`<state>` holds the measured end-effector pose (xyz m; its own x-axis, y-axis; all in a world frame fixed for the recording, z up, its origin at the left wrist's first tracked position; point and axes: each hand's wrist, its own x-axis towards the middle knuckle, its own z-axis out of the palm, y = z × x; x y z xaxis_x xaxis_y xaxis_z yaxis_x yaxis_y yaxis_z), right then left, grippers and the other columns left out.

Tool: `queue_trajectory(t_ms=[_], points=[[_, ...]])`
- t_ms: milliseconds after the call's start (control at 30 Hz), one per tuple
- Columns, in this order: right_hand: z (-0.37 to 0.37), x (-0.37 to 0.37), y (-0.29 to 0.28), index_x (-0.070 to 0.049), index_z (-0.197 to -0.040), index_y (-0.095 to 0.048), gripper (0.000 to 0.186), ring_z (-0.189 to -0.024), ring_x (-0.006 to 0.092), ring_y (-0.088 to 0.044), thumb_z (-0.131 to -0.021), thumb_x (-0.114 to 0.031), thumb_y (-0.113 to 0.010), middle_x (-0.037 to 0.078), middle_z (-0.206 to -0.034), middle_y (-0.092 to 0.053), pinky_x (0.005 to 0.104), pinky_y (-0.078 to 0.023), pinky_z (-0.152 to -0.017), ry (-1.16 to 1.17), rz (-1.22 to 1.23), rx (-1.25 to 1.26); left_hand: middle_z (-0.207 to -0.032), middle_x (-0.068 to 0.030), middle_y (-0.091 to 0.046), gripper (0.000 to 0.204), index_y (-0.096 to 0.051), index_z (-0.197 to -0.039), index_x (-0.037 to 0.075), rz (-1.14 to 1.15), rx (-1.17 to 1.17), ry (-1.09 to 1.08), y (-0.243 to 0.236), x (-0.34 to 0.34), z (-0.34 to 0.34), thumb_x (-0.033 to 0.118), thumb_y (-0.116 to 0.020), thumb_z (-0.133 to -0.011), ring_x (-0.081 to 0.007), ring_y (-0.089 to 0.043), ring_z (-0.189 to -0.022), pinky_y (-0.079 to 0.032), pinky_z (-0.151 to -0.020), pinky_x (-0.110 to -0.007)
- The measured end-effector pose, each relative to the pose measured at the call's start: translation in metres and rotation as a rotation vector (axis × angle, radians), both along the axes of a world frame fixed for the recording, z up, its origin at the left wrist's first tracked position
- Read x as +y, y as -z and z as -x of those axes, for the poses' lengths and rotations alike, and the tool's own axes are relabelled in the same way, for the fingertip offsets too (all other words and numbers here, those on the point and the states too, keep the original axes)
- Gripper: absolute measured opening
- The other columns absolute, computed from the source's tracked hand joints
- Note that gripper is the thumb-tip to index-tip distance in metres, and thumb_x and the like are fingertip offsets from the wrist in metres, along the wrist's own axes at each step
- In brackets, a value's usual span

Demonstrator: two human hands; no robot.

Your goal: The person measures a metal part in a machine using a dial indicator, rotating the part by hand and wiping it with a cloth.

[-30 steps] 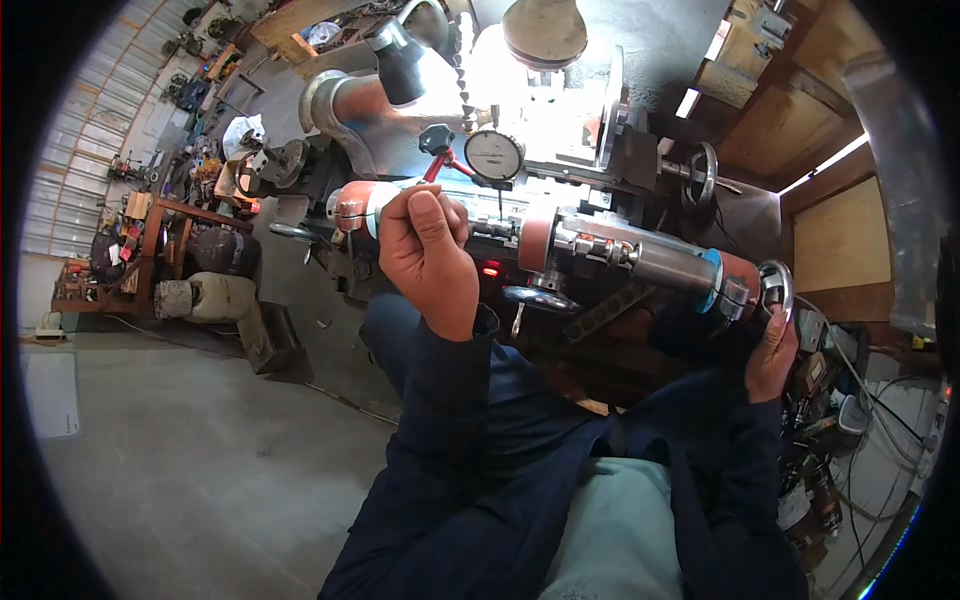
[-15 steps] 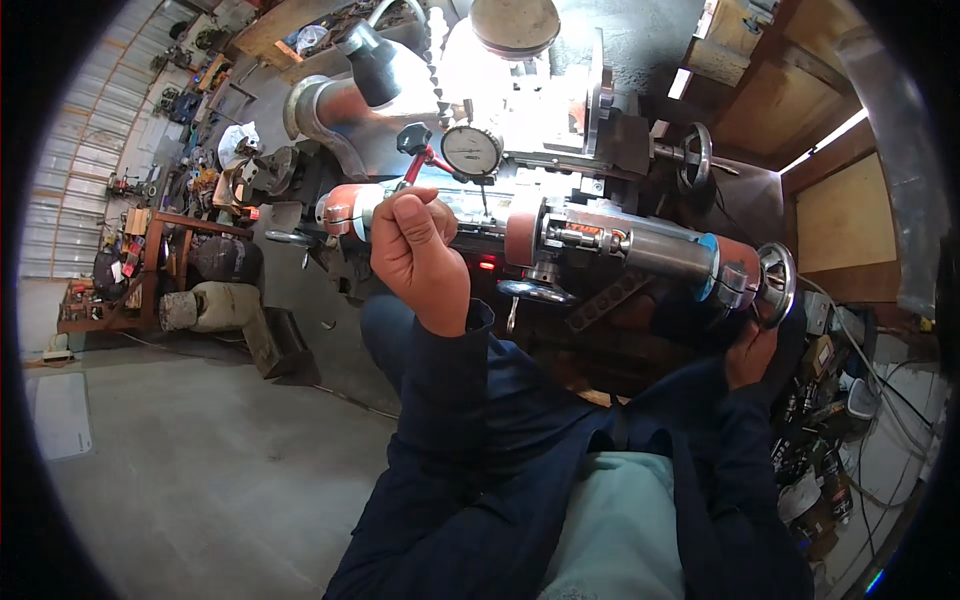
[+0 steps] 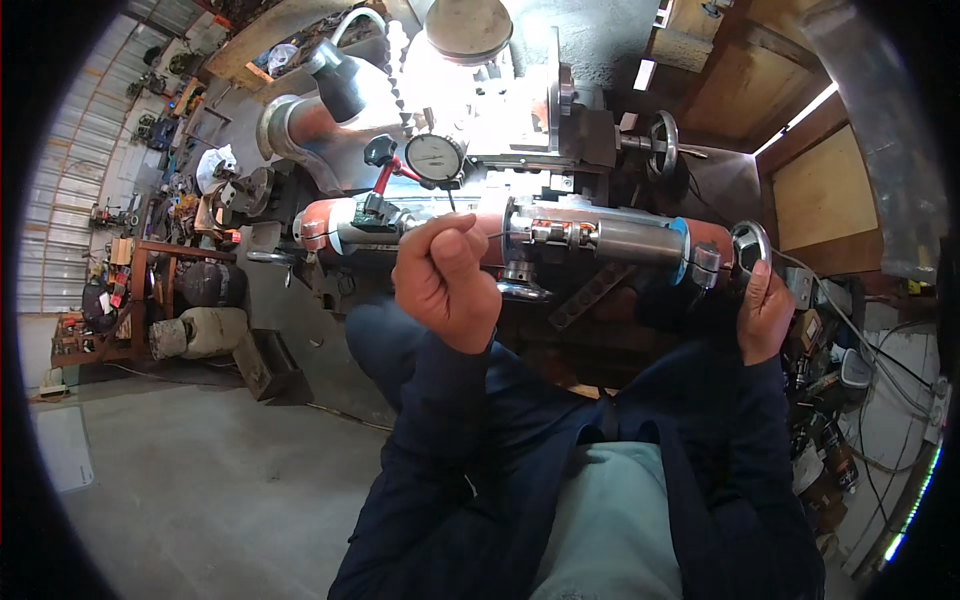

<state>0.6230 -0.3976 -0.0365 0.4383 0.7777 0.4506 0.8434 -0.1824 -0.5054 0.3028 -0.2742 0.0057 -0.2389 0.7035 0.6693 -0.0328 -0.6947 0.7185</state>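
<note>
My left hand (image 3: 447, 285) is closed in a pinch in front of the machine's horizontal shaft assembly; a thin metal piece seems to stick out beside its fingertips, too small to name. Above it stands a round dial indicator (image 3: 434, 158) on a red arm (image 3: 385, 180) with a black knob (image 3: 379, 150). To the right runs a bare steel cylinder (image 3: 640, 250) between orange-red housings. My right hand (image 3: 765, 318) grips the rim of the metal handwheel (image 3: 742, 232) at the right end, thumb on the near side. A lower handwheel (image 3: 525, 292) is partly behind my left hand.
A bright lamp with a dark shade (image 3: 352, 85) lights the machine bed. Another handwheel (image 3: 664, 146) is at the back right. Tools and clutter line the left wall, with a gas cylinder (image 3: 215, 330) on the floor. Wooden panels (image 3: 835, 205) and cables are on the right.
My left hand has moved right and down along the shaft, still closed. My right hand has come up around the handwheel's rim. The whole view has shifted slightly.
</note>
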Motion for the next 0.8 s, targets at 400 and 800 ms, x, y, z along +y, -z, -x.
queue_trajectory(t_ms=[400, 800], points=[[0.004, -0.001, 0.005, 0.002, -0.077, -0.057, 0.043, -0.065, 0.0429, -0.056, -0.104, -0.031, -0.046, 0.021, -0.070, -0.055, 0.0458, -0.042, -0.058, -0.021, -0.079, 0.009, -0.063, 0.0028, -0.046, 0.026, -0.060, -0.099, -0.002, 0.116, 0.040, 0.049, 0.007, 0.013, -0.013, 0.022, -0.051, -0.105, -0.0045, -0.039, -0.056, -0.032, -0.053, -0.024], [0.003, 0.000, 0.005, 0.001, -0.075, -0.056, 0.043, -0.062, 0.0406, -0.055, -0.103, -0.030, -0.048, 0.019, -0.068, -0.053, 0.0444, -0.041, -0.056, -0.031, -0.109, 0.026, -0.062, -0.0004, -0.053, 0.025, -0.062, -0.097, -0.002, -0.019, 0.245, -0.080, 0.019, 0.010, -0.017, 0.020, -0.053, -0.104, -0.0054, -0.044, -0.054, -0.034, -0.050, -0.023]])
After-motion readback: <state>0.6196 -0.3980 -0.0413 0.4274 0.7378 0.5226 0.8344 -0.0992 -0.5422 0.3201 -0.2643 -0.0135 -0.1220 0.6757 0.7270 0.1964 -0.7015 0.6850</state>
